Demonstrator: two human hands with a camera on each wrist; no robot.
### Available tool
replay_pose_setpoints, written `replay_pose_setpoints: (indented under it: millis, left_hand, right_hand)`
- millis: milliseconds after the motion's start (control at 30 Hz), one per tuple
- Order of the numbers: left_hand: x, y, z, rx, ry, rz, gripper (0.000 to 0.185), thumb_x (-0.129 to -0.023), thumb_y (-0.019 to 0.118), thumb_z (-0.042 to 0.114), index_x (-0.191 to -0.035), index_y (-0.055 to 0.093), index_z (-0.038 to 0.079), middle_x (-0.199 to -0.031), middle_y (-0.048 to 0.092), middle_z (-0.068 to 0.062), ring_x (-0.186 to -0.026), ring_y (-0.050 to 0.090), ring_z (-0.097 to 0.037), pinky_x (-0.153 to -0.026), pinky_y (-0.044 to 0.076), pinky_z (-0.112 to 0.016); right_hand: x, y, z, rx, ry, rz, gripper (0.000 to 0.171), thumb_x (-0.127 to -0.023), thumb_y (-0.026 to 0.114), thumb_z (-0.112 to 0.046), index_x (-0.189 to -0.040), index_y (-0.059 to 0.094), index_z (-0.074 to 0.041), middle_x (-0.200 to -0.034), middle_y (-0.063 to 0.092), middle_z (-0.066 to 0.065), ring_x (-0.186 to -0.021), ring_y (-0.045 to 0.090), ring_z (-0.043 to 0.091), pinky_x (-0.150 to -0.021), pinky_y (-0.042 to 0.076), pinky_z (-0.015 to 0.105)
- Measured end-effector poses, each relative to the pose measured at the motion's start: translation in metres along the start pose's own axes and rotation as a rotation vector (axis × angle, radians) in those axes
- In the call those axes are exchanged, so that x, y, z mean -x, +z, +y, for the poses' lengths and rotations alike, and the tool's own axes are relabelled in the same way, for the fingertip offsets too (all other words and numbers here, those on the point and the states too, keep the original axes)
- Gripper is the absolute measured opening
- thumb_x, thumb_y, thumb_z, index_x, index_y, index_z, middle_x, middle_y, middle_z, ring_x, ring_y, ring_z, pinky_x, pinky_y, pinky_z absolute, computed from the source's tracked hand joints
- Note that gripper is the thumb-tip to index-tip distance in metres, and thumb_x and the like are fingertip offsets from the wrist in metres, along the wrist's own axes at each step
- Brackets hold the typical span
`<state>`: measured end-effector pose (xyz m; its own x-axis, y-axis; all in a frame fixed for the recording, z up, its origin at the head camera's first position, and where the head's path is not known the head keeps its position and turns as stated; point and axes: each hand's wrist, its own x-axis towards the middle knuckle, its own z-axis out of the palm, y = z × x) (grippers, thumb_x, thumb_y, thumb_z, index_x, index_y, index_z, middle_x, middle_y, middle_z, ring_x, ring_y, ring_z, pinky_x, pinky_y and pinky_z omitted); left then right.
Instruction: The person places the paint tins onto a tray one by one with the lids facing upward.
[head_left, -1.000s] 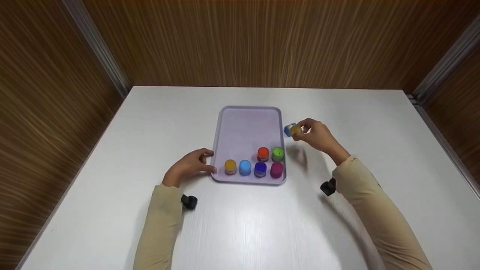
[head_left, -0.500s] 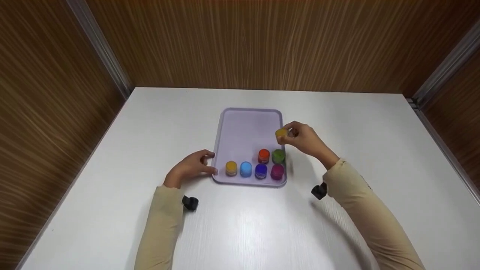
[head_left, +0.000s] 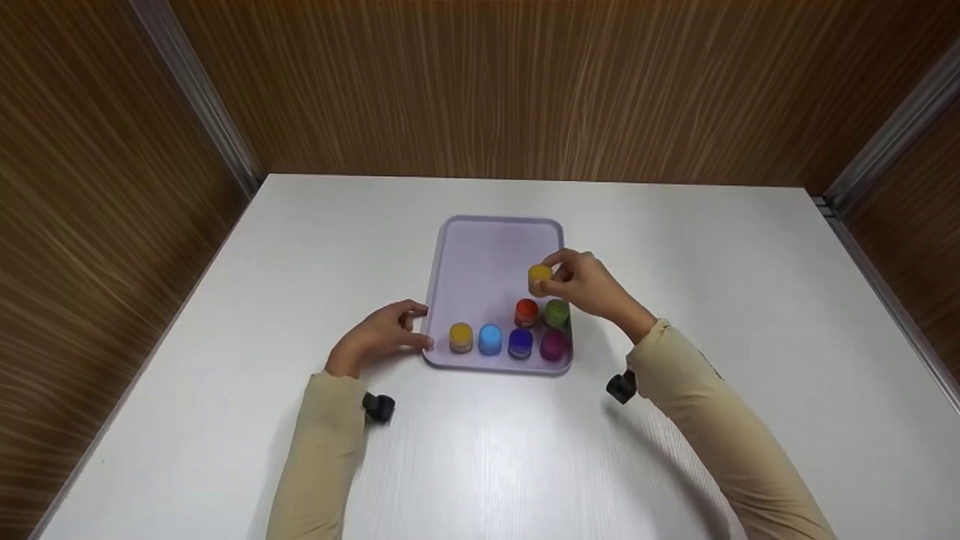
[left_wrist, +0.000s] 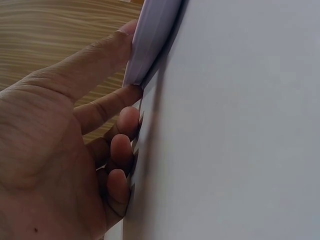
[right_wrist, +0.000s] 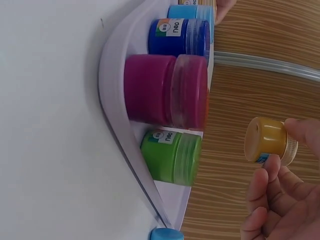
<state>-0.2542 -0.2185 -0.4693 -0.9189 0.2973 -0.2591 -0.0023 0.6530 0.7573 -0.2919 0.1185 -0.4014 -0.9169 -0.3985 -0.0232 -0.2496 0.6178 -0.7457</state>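
My right hand (head_left: 592,289) pinches a yellow paint jar (head_left: 539,277) between thumb and fingers, above the right side of the lilac tray (head_left: 495,220). In the right wrist view, the held jar (right_wrist: 267,137) is tilted on its side, raised beyond the tray. My left hand (head_left: 382,330) touches the tray's left rim with extended thumb and index finger, the other fingers loosely bent. Under the held jar stand a red jar (head_left: 526,312) and a green jar (head_left: 556,313). The front row has a yellow jar (head_left: 461,337), light blue jar (head_left: 490,339), dark blue jar (head_left: 520,343) and magenta jar (head_left: 553,344).
Beside the tray's right edge, a blue object (right_wrist: 167,234) peeks in at the bottom of the right wrist view; the right hand mostly hides that spot in the head view. The white table (head_left: 337,247) meets wood-grain panels (head_left: 480,90) at the back and sides.
My right hand has carried the yellow jar leftward from beside the blue object, over the tray's right rim, to above the red jar. The left hand stays at the tray's left rim.
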Motion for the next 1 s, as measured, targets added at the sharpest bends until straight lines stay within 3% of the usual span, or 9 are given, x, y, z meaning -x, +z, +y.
replay_pose_setpoints:
  millis: [367, 733, 1000]
  left_hand:
    - [0.001, 0.001, 0.001, 0.000, -0.004, 0.014, 0.065, -0.079, 0.079, 0.027, -0.135, 0.054, 0.006, -0.090, 0.048, -0.001, -0.085, 0.044, -0.016, -0.081, 0.036, -0.032]
    - [0.005, 0.000, 0.009, 0.003, 0.000, 0.015, 0.066, -0.079, 0.078, 0.026, -0.136, 0.052, 0.006, -0.088, 0.047, -0.001, -0.083, 0.043, -0.016, -0.081, 0.036, -0.031]
    - [0.007, 0.000, 0.012, 0.016, 0.002, -0.005, 0.067, -0.080, 0.079, 0.028, -0.137, 0.051, 0.006, -0.088, 0.046, -0.001, -0.083, 0.043, -0.016, -0.080, 0.036, -0.032]
  right_hand:
    - [-0.004, 0.007, -0.007, -0.021, 0.024, -0.032, 0.039, -0.088, 0.065, -0.023, -0.119, 0.056, -0.001, -0.090, 0.064, 0.013, -0.072, 0.055, 0.015, -0.062, 0.047, 0.022]
    - [-0.005, 0.015, -0.019, -0.018, -0.008, -0.048, 0.037, -0.088, 0.065, -0.019, -0.120, 0.056, -0.003, -0.091, 0.062, 0.012, -0.072, 0.053, 0.016, -0.063, 0.046, 0.023]
    - [-0.007, 0.023, -0.025, 0.025, -0.007, -0.051, 0.041, -0.087, 0.068, -0.022, -0.121, 0.056, -0.003, -0.089, 0.063, 0.011, -0.071, 0.055, 0.014, -0.061, 0.046, 0.022]
